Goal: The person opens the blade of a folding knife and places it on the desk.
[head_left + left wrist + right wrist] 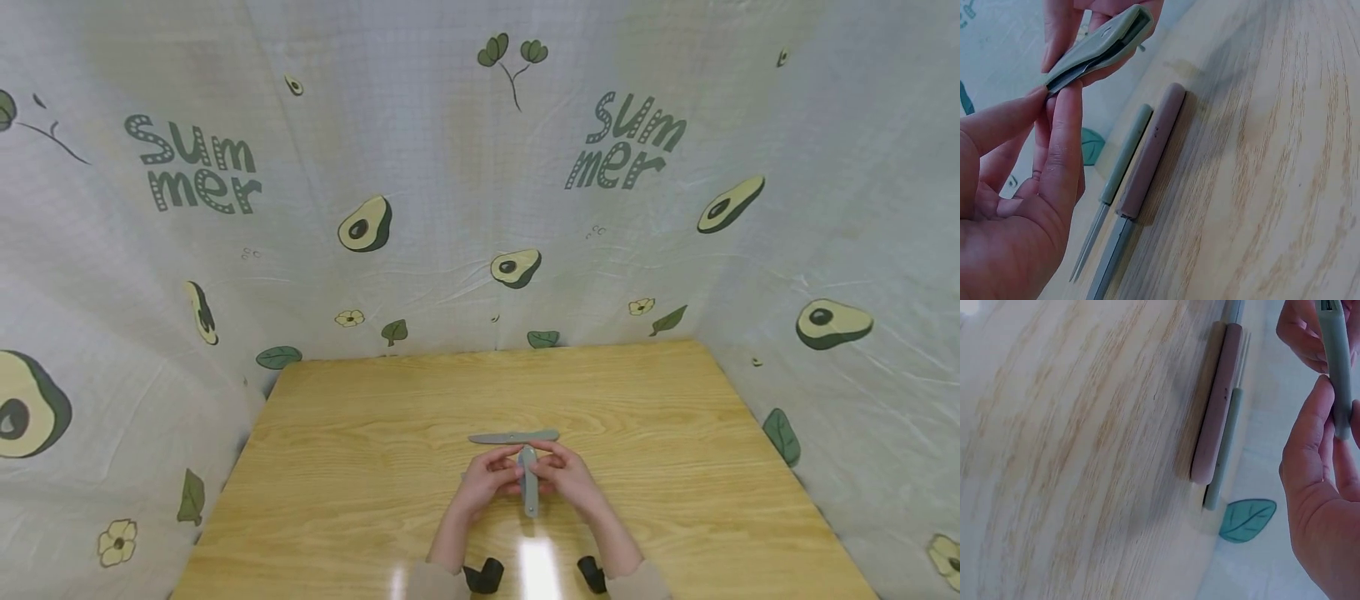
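Observation:
A sage-green piece that looks like a folded folding knife (531,492) is held upright between my two hands over the table. Along its edge runs a slot (1121,45) with something dark inside. My left hand (483,481) pinches its left side between thumb and fingers. From the other side my right hand (572,482) grips it likewise, its fingers partly hidden behind the piece. Just past the hands lies a green-handled knife (513,437), blade toward the left. A knife with a pinkish handle (1154,150) lies beside it, mostly covered by my hands in the head view.
The wooden tabletop (360,467) meets a white cloth (435,300) printed with avocados and leaves at the back and sides. Black wrist-worn devices (485,575) sit near both wrists. A bright light reflection shows at the table's front.

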`<control>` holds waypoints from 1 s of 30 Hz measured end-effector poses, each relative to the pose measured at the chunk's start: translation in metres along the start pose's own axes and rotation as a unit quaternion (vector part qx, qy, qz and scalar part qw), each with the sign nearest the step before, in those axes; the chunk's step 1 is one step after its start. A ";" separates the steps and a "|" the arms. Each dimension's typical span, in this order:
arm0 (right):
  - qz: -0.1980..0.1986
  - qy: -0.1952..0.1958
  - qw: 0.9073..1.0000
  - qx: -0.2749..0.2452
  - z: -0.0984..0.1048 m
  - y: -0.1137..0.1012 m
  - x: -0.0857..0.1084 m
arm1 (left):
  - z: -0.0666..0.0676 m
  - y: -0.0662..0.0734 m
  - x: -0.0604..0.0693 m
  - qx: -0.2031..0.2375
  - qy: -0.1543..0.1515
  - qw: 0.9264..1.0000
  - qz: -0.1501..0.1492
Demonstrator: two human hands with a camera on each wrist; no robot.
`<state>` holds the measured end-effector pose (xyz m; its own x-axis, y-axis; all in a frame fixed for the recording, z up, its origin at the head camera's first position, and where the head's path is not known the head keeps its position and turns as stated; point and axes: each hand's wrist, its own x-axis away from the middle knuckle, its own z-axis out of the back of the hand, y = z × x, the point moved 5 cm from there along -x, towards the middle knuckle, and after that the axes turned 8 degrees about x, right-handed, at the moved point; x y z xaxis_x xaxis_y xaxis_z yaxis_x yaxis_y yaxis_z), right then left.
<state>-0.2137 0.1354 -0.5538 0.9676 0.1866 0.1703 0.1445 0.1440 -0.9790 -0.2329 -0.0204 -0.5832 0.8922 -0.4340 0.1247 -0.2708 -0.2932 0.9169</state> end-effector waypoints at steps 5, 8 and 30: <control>-0.007 0.012 1.000 0.000 0.001 0.003 -0.002 | 0.000 0.002 0.002 0.012 0.010 1.000 -0.006; -0.007 0.015 1.000 0.005 0.002 0.003 -0.002 | 0.000 0.002 0.002 0.018 0.009 1.000 -0.007; -0.023 0.071 0.997 -0.007 0.009 0.005 -0.001 | 0.000 0.006 0.004 0.000 0.070 0.997 -0.039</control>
<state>-0.2159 0.1444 -0.5580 0.9793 0.0413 0.1984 0.1913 0.1348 -0.9722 -0.2307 -0.0238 -0.5776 0.9522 -0.2870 0.1050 -0.1990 -0.3216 0.9257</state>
